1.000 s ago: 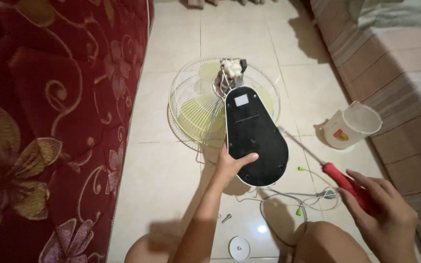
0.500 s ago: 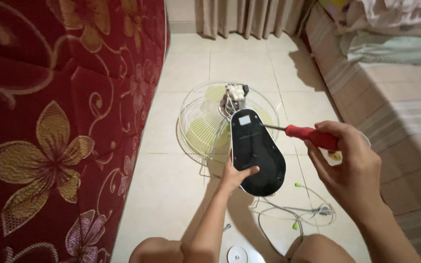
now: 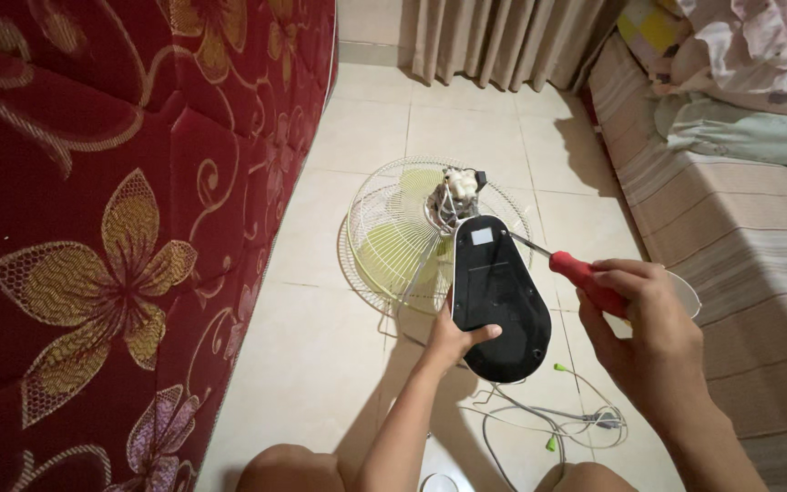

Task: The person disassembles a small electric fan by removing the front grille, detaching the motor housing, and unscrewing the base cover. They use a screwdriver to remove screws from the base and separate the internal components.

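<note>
Screwdriver tip now down at the fan base

On my left a red flowered mattress (image 3: pixel 111 228) stands by the floor where the fan (image 3: pixel 412 239) lies on its wire guard. My left hand (image 3: pixel 459 339) grips the lower edge of its black base (image 3: pixel 497 301), tilted up towards me as before. My right hand (image 3: pixel 649 328), closed round the red screwdriver (image 3: pixel 585 281), has swung in from the side, so the tip now sits at the base's upper end.
</note>
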